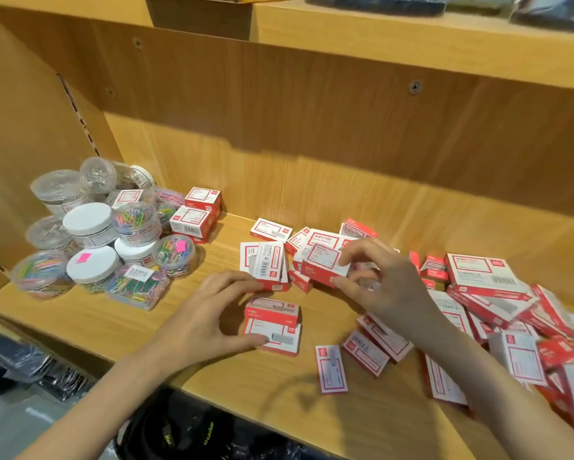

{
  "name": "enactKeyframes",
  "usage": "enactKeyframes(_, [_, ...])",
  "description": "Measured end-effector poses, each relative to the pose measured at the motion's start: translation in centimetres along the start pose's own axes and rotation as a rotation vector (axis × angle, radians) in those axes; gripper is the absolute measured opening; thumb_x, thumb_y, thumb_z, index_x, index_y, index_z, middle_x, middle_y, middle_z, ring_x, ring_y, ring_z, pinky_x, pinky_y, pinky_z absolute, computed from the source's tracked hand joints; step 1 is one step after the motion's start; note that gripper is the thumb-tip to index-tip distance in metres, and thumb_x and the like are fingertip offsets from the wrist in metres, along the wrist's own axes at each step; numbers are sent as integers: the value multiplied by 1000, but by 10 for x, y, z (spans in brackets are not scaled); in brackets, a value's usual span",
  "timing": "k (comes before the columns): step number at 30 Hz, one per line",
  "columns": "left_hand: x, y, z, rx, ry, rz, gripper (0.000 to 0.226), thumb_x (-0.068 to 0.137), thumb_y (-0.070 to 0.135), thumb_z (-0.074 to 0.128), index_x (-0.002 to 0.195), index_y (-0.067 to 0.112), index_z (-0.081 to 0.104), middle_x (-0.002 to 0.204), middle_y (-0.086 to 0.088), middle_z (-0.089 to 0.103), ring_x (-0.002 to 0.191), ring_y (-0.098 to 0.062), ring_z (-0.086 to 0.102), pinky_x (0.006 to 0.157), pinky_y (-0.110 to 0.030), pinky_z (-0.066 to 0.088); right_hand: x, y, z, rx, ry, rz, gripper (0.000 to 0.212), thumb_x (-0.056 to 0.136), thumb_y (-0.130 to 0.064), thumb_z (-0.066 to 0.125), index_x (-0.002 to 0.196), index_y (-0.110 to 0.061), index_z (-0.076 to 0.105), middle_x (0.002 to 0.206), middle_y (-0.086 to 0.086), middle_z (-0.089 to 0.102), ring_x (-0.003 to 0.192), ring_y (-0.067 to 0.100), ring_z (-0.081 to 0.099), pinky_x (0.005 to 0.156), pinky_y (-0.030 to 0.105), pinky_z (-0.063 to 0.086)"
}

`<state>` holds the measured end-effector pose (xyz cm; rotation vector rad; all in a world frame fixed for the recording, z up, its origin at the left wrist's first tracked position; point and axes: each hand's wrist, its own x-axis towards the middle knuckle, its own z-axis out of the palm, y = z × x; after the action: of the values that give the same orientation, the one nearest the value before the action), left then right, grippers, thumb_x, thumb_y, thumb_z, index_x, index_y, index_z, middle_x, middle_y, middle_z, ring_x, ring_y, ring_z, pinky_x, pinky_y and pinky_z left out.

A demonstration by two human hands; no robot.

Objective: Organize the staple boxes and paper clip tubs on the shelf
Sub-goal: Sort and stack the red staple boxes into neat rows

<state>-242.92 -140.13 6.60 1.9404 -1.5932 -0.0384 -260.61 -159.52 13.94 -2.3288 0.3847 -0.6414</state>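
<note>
A: Roughly, how much of the sorting is done?

B: Little, it is judged. The paper clip tubs [93, 234] are gathered in a loose cluster at the left of the shelf [79, 313], with two staple boxes [196, 215] stacked just beside them. Most staple boxes are scattered in a jumble [478, 310] across the middle and right.

A: And the hands?

B: A small stack of two boxes [272, 323] near the front edge is gripped by the left hand [209, 313], fingers curled round it. A single box [325, 265] is pinched above the jumble by the right hand [381, 283].

A: Can any writing be read?

B: Red-and-white labels with barcodes are seen, but the print is too blurred to be read.
</note>
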Motion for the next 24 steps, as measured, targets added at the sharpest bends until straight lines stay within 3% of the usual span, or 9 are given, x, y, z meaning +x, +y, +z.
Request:
enactKeyframes(3, [1, -10, -13, 78, 54, -48, 56, 79, 65, 48, 119, 26, 53, 119, 12, 49, 111, -3, 44, 93, -22, 38, 25, 2, 21, 130, 3, 51, 24, 72, -5, 74, 79, -17, 55, 95, 5, 59, 83, 9, 62, 63, 11, 50])
enactKeyframes(7, [1, -21, -15, 145, 93, -129, 49, 85, 55, 41, 117, 22, 56, 118, 7, 51, 111, -9, 46, 93, -27, 39, 73, -15, 58, 135, -61, 87, 20, 75, -10, 72, 78, -19, 55, 97, 1, 59, 78, 4, 59, 59, 7, 45])
enactKeyframes(9, [-3, -26, -18, 171, 159, -151, 43, 90, 50, 38, 113, 21, 59, 115, 4, 54, 109, -13, 48, 92, -31, 37, 105, -22, 79, 153, -72, 75, 21, 77, -13, 72, 76, -24, 54, 99, 0, 59, 78, 7, 62, 59, 12, 48])
enactKeyframes(12, [-10, -36, -28, 226, 238, -210, 37, 91, 39, 38, 109, 19, 62, 114, 1, 56, 106, -20, 50, 91, -34, 36, 152, -30, 115, 169, -9, 55, 29, 75, -11, 72, 70, -29, 50, 96, 7, 60, 72, 18, 64, 66, 34, 54])
enactKeyframes(16, [-18, -47, -41, 294, 252, -301, 32, 83, 30, 40, 104, 19, 62, 116, -1, 55, 104, -21, 45, 85, -30, 29, 182, -32, 158, 48, -16, -7, 14, 76, -6, 68, 82, -13, 58, 90, 2, 49, 77, 26, 62, 75, 35, 51])
enactKeyframes(19, [-24, -55, -44, 285, 217, -308, 29, 81, 29, 42, 100, 19, 62, 116, -2, 55, 104, -20, 44, 86, -31, 29, 174, -29, 160, -39, -14, -28, 10, 80, -11, 63, 87, -16, 58, 100, -3, 44, 92, 22, 56, 85, 40, 49])
enactKeyframes(21, [-25, -56, -45, 279, 208, -283, 29, 81, 28, 43, 102, 19, 61, 115, -2, 55, 104, -20, 45, 86, -29, 29, 160, -23, 140, -45, 28, -18, 7, 83, -12, 60, 90, -15, 59, 108, -5, 41, 95, 18, 55, 87, 30, 49])
enactKeyframes(24, [-16, -49, -41, 246, 195, -215, 32, 84, 28, 41, 106, 17, 61, 114, -3, 55, 105, -19, 45, 89, -28, 29, 120, -11, 90, -122, -13, 15, 6, 85, -10, 59, 90, -9, 62, 105, 0, 47, 80, 13, 54, 70, 4, 41])
